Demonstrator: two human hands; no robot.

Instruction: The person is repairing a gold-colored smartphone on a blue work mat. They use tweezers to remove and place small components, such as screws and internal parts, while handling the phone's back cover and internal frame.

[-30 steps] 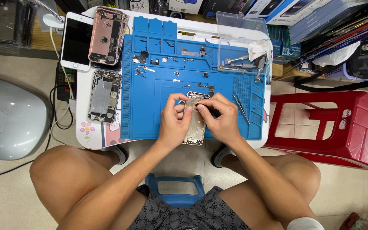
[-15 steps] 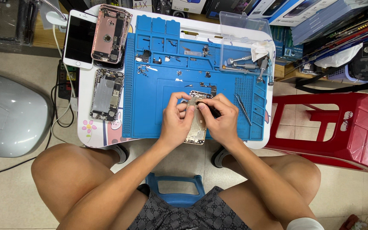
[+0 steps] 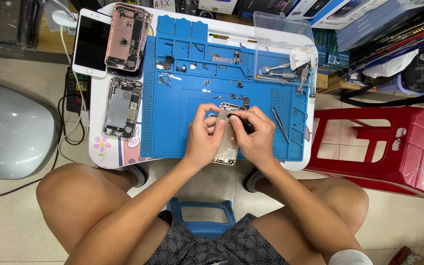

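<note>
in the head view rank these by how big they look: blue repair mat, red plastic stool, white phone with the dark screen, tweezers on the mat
1. blue repair mat
2. red plastic stool, partly cut off by the frame edge and lower than the table, so its rank against the mat is unsure
3. white phone
4. tweezers

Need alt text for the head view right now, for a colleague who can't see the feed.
Seen from above, a seated person's left hand and right hand grip an opened phone housing over a blue repair mat on a small white table. Two more opened phones, tweezers and small parts lie around; a red stool stands at right.
</note>
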